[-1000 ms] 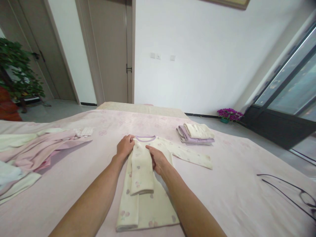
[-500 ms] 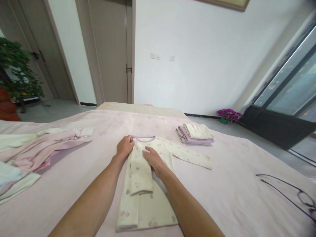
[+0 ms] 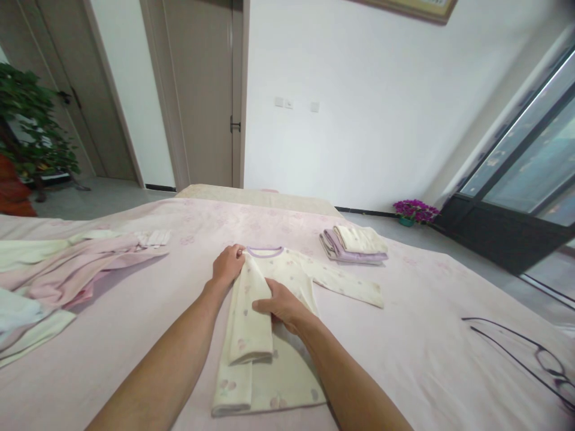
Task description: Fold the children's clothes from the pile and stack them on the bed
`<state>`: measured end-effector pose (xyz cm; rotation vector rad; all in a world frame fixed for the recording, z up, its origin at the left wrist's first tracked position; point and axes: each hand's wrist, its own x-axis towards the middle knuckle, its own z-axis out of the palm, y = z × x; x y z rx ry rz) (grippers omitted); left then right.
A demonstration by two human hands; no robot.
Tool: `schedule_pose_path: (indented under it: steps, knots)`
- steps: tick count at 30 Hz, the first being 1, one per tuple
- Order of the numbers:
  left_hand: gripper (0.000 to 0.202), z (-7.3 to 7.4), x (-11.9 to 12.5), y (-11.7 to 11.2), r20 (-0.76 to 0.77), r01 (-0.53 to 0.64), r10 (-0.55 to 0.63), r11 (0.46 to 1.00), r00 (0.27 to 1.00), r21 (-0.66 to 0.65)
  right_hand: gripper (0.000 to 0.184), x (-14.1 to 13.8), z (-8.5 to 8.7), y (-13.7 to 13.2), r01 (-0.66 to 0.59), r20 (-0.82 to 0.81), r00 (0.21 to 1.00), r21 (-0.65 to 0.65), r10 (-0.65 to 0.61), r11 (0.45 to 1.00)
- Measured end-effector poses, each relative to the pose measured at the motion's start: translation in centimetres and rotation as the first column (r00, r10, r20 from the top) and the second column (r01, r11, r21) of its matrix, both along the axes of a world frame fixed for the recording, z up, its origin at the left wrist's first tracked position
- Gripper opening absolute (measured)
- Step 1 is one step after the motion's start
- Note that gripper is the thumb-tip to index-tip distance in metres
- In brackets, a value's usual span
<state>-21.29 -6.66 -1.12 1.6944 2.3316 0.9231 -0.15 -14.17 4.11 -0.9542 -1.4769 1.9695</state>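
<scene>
A cream long-sleeved child's shirt (image 3: 291,383) with small printed motifs and a lilac neckline lies in front of me. Its left side and left sleeve are folded inward over the body, while the other sleeve stretches out to the right. At the left shoulder, my left hand (image 3: 228,264) is closed, its fingertips pinching the fabric beside the collar. My right hand (image 3: 285,304) grips the inner edge of the folded sleeve, thumb on top; its other fingers are partly hidden by the cloth.
A stack of folded clothes (image 3: 354,244) sits at the back right of the pink bedspread (image 3: 404,359). Loose pink and pale garments (image 3: 90,269) lie on the left. Eyeglasses (image 3: 516,344) rest near the right edge.
My right hand has moved slightly toward me and taken hold of the sleeve's edge. The folded sleeve has shifted a little to the left; my left hand stays at the shoulder.
</scene>
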Motion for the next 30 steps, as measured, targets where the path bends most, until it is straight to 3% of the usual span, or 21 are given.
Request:
schedule_pose_path:
  steps: [5,7,9,11,13,15,16,18,23,30]
  knots:
    - [0.029,0.0,0.0,-0.1,-0.005,0.005,-0.005,1.000,1.000,0.004,0.053,-0.1,-0.5,-0.3,-0.069,0.018,0.998,0.108,0.068,0.992]
    - [0.029,0.0,0.0,-0.1,-0.008,0.007,-0.007,1.000,1.000,0.005,0.057,0.0,-0.4,-0.1,-0.081,0.140,0.989,0.185,0.055,0.979]
    - [0.029,-0.1,-0.1,0.0,-0.009,0.009,-0.009,1.000,1.000,0.006,0.062,0.3,0.0,0.0,-0.096,0.374,0.926,0.340,-0.041,0.935]
    - [0.028,-0.1,-0.1,0.0,-0.009,0.008,-0.008,1.000,1.000,0.005,0.062,0.4,0.5,-0.1,-0.154,0.565,0.789,0.561,-0.240,0.813]
    - [0.028,-0.1,0.0,0.1,-0.010,0.006,-0.006,1.000,1.000,0.002,0.052,0.4,0.8,-0.3,-0.249,0.587,0.675,0.751,-0.446,0.611]
    - [0.028,-0.2,0.0,0.1,-0.017,0.001,-0.001,1.000,1.000,0.004,0.041,0.2,0.7,-0.6,-0.331,0.523,0.668,0.846,-0.529,0.418]
    - [0.028,-0.2,0.0,0.1,-0.022,-0.001,0.001,1.000,1.000,0.008,0.037,0.0,0.5,-0.6,-0.356,0.495,0.694,0.867,-0.522,0.349]
    - [0.028,-0.1,0.1,0.0,-0.039,-0.003,0.003,1.000,0.999,0.020,0.031,-0.3,-0.1,-0.8,-0.383,0.468,0.752,0.883,-0.464,0.270]
    - [0.025,0.0,0.3,-0.2,-0.091,0.022,-0.019,0.999,0.996,0.032,0.024,-0.8,-1.7,-0.6,-0.414,0.487,0.779,0.872,-0.395,0.260]
    - [0.028,0.0,0.4,-0.2,-0.142,0.039,-0.037,0.999,0.989,0.010,0.024,-0.8,-1.9,-0.6,-0.422,0.483,0.781,0.875,-0.396,0.236]
